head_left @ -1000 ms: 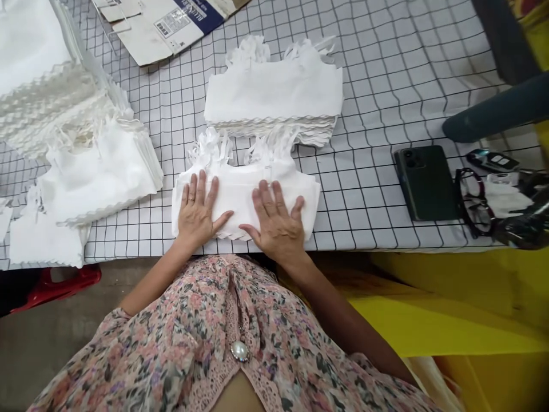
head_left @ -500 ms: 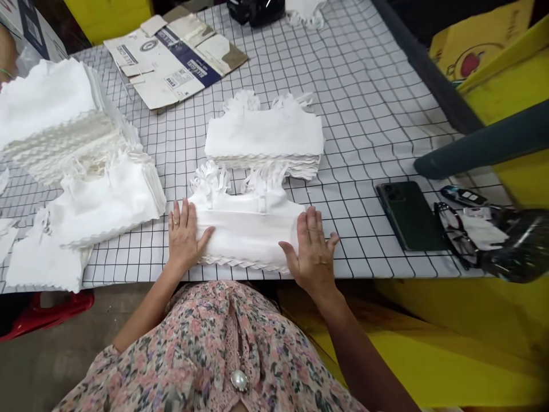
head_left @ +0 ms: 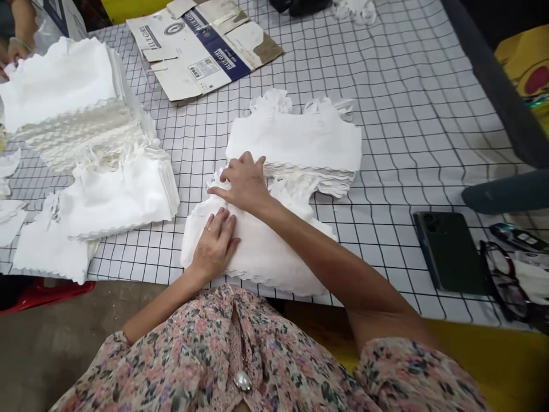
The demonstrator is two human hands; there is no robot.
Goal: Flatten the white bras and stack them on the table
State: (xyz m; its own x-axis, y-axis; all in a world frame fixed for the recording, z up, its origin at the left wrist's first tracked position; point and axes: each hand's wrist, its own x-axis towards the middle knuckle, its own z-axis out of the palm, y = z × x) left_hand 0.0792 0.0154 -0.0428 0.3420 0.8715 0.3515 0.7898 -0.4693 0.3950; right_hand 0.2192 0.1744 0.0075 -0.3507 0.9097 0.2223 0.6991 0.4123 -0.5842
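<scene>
Head view: a white fabric stack (head_left: 261, 257) is sitting at 6 o'clock on the tabletop (head_left: 407, 114); the left hand (head_left: 214, 249) is pressing it, grip apart, while the right hand (head_left: 244, 183) is touching its straps, grip unclear.

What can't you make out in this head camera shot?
Head view:
Middle of the white fabric stack: hidden by the left hand, right hand and right forearm.
Black object: cut off by the top edge.
Co-worker's arm: cut off at the top left corner.
Small print on the flattened carton: too small to read.
</scene>
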